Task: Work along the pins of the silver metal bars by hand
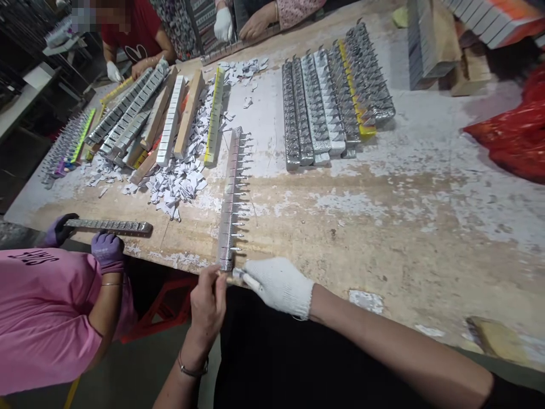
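Note:
A long silver strip (230, 193) of small foil-wrapped pieces with thin stems poking out to its right lies on the worn table (383, 238), running away from me. My bare left hand (208, 304) pinches the strip's near end at the table edge. My right hand (279, 284), in a white knit glove, touches the same end from the right, fingertips on a small silver piece (237, 274).
Several finished silver strips (332, 102) lie side by side at the far middle. Wooden slats, more strips and white paper scraps (179, 176) are at the far left. A person in pink with purple gloves (108, 250) holds another strip at left. Red bag (515, 136) at right.

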The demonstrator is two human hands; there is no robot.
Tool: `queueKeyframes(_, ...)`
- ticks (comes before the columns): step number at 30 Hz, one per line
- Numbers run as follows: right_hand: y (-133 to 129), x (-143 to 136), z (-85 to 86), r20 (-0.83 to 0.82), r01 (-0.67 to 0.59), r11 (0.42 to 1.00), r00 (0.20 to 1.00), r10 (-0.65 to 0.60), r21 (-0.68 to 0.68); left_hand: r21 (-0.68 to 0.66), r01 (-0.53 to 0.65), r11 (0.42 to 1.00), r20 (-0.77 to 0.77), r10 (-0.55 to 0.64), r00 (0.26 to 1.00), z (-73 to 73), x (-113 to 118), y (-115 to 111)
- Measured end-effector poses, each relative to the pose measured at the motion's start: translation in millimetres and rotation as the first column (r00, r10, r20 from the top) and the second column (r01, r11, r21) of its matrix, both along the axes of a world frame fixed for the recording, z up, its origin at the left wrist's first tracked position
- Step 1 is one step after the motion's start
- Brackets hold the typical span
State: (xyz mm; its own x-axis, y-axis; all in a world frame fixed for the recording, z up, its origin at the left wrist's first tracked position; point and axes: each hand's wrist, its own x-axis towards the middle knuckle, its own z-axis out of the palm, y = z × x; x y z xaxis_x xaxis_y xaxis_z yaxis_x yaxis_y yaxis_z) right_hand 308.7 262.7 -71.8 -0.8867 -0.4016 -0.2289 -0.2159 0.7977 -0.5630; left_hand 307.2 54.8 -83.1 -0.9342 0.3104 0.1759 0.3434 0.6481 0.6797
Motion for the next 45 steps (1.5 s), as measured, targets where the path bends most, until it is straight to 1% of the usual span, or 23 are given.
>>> queueKeyframes(1, -3.2, -4.4, -2.3, 0.008, 0.038, 0.997, 0.999, -0.038, 0.069, -0.050, -0.037, 0.998, -0.051, 0.035, 0.998, -0.8, -8.3, -1.3)
queueKeyframes(2, -6.5, -8.4, -4.6, 0.011, 0.064, 0.991, 0.998, -0.066, 0.118, -0.109, -0.045, 0.993, -0.077, 0.037, 0.996, -1.5, -16.6, -2.3)
queueKeyframes(3, -9.8, -11.7, -6.9, 0.008, 0.074, 0.987, 0.997, -0.076, 0.145, -0.174, -0.025, 0.984, -0.073, 0.012, 0.997, -2.0, -24.5, -2.9)
queueKeyframes(5, -15.9, -15.5, -11.2, -0.007, 0.065, 0.983, 0.998, -0.065, 0.170, -0.277, 0.051, 0.960, -0.003, -0.054, 0.999, -3.0, -37.0, -3.6)
queueKeyframes(7, -20.5, -16.2, -14.9, -0.051, 0.043, 0.983, 0.998, -0.034, 0.181, -0.312, 0.095, 0.946, 0.070, -0.076, 0.995, -3.9, -44.0, -3.9)
queueKeyframes(9, -23.5, -15.8, -17.8, -0.088, 0.018, 0.983, 0.996, -0.002, 0.182, -0.298, 0.088, 0.951, 0.102, -0.060, 0.993, -4.7, -46.6, -5.0)
queueKeyframes(11, -25.1, -16.3, -19.4, -0.088, -0.002, 0.984, 0.996, 0.018, 0.180, -0.263, 0.091, 0.961, 0.122, -0.061, 0.991, -5.4, -47.5, -7.4)
queueKeyframes(14, -26.0, -20.1, -20.7, -0.062, -0.032, 0.983, 0.997, 0.044, 0.183, -0.215, 0.139, 0.967, 0.125, -0.114, 0.986, -6.7, -49.7, -12.8)
queueKeyframes(19, -26.7, -28.5, -28.2, -0.104, -0.092, 0.980, 0.988, 0.112, 0.175, -0.177, 0.205, 0.963, 0.104, -0.189, 0.977, -10.4, -56.2, -19.0)
queueKeyframes(22, -27.4, -32.2, -32.5, -0.082, -0.092, 0.974, 0.991, 0.110, 0.205, -0.164, 0.221, 0.961, 0.071, -0.212, 0.975, -11.9, -58.4, -19.2)
queueKeyframes(24, -27.7, -34.5, -32.2, -0.079, -0.088, 0.973, 0.991, 0.107, 0.213, -0.160, 0.232, 0.959, 0.055, -0.226, 0.972, -12.7, -58.8, -18.9)
queueKeyframes(26, -28.2, -37.2, -29.4, -0.068, -0.123, 0.972, 0.988, 0.139, 0.199, -0.162, 0.241, 0.957, 0.049, -0.236, 0.971, -13.8, -58.8, -19.0)
queueKeyframes(28, -29.1, -40.5, -25.5, -0.057, -0.160, 0.971, 0.983, 0.173, 0.180, -0.167, 0.235, 0.957, 0.054, -0.230, 0.972, -14.9, -59.0, -19.7)
queueKeyframes(30, -31.3, -43.7, -22.2, -0.040, -0.167, 0.970, 0.983, 0.177, 0.179, -0.173, 0.223, 0.959, 0.069, -0.214, 0.974, -15.3, -59.3, -20.2)
queueKeyframes(33, -37.7, -46.5, -18.9, -0.013, -0.127, 0.972, 0.991, 0.132, 0.196, -0.190, 0.193, 0.963, 0.123, -0.172, 0.977, -13.0, -58.8, -18.7)
queueKeyframes(35, -41.6, -45.0, -16.2, 0.014, -0.079, 0.980, 0.997, 0.078, 0.185, -0.219, 0.160, 0.963, 0.167, -0.124, 0.978, -9.4, -56.9, -15.5)
queueKeyframes(38, -37.9, -34.0, -9.3, -0.003, -0.016, 0.994, 1.000, 0.016, 0.112, -0.272, 0.083, 0.959, 0.211, -0.025, 0.977, -2.3, -52.5, -9.7)
queueKeyframes(40, -24.7, -19.4, -4.9, -0.053, 0.042, 0.999, 0.998, -0.041, 0.016, -0.264, 0.032, 0.964, 0.218, 0.028, 0.975, 2.8, -49.5, -6.3)
queueKeyframes(41, -14.8, -10.2, -3.9, -0.073, 0.078, 0.996, 0.994, -0.082, -0.046, -0.229, 0.008, 0.973, 0.231, 0.046, 0.972, 5.3, -48.6, -4.6)
queueKeyframes(42, -3.1, -0.4, -4.2, -0.087, 0.133, 0.985, 0.986, -0.143, -0.109, -0.161, -0.008, 0.987, 0.261, 0.050, 0.964, 7.4, -48.4, -2.6)
queueKeyframes(43, 9.9, 9.8, -6.0, -0.091, 0.195, 0.968, 0.973, -0.211, -0.161, -0.060, -0.031, 0.998, 0.303, 0.048, 0.952, 8.9, -49.4, 0.3)
queueKeyframes(44, 23.7, 19.9, -9.5, -0.084, 0.262, 0.945, 0.955, -0.283, -0.196, 0.059, -0.060, 0.996, 0.368, 0.035, 0.929, 9.7, -52.2, 4.3)
queueKeyframes(45, 37.6, 29.7, -14.4, -0.069, 0.332, 0.918, 0.933, -0.354, -0.218, 0.181, -0.102, 0.978, 0.450, 0.010, 0.893, 9.5, -57.0, 10.0)
